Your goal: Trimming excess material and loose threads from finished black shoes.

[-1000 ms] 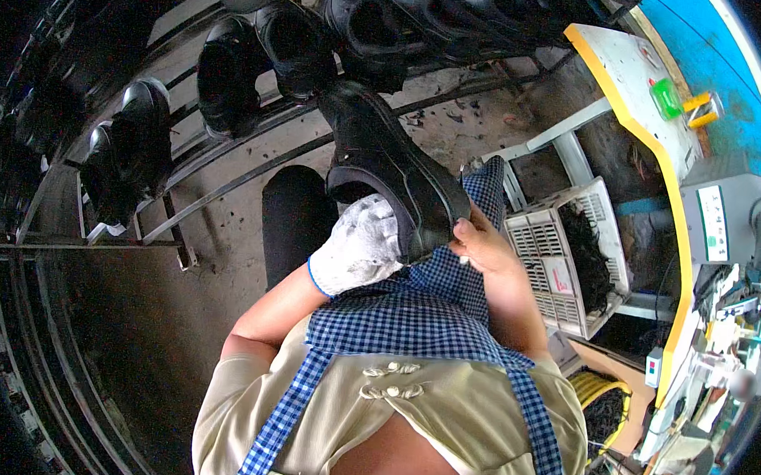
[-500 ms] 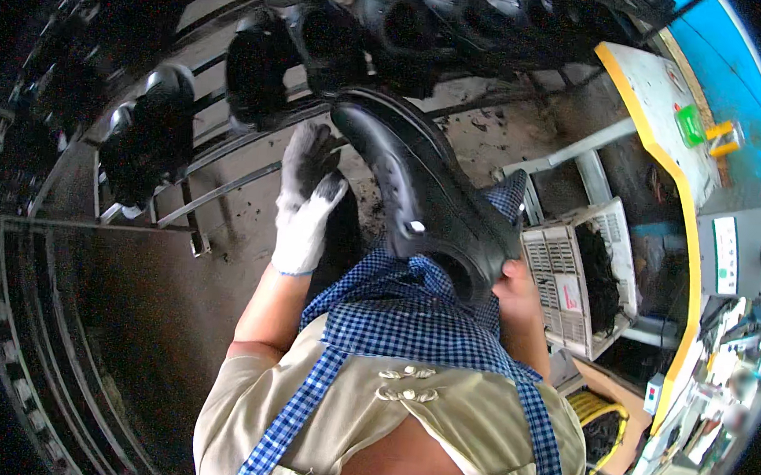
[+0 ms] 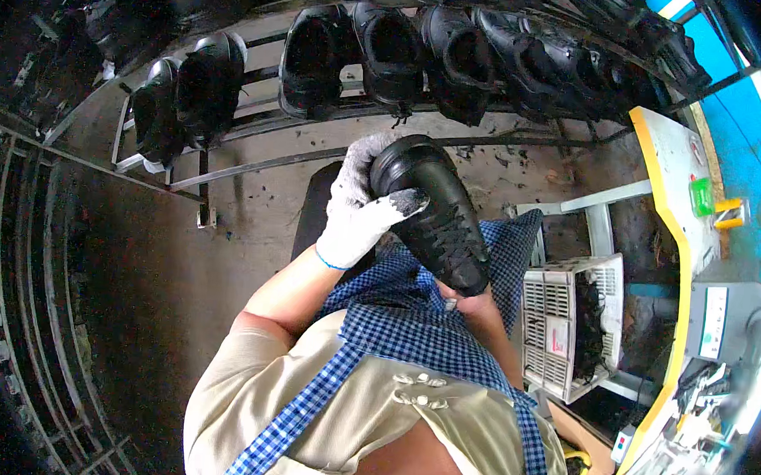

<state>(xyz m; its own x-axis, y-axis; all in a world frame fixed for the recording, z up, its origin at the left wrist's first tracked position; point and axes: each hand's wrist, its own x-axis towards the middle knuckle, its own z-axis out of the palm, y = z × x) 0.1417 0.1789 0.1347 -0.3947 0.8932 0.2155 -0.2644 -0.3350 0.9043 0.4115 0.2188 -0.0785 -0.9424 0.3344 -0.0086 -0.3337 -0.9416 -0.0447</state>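
A black lace-up shoe (image 3: 440,211) is held above my lap, its toe pointing away and its laced upper facing up. My left hand (image 3: 361,203), in a white glove with dark grey fingertips, grips the toe end, thumb across the upper and fingers round the sole's edge. At the heel end is my bare right hand (image 3: 464,302), mostly hidden beneath the shoe; its fingers appear closed on the heel. A blue checked apron (image 3: 418,324) lies under the shoe.
Ahead stands a metal rack (image 3: 342,151) with several black shoes (image 3: 459,62) on its bars. To my right are a white plastic crate (image 3: 568,326) with dark scraps and a yellow-edged workbench (image 3: 668,169). Metal rails (image 3: 20,283) run along the left.
The shoe has turned from its side to show its laces. My left hand, earlier apart from it, has moved right and taken hold of the toe. The right hand stays at the heel.
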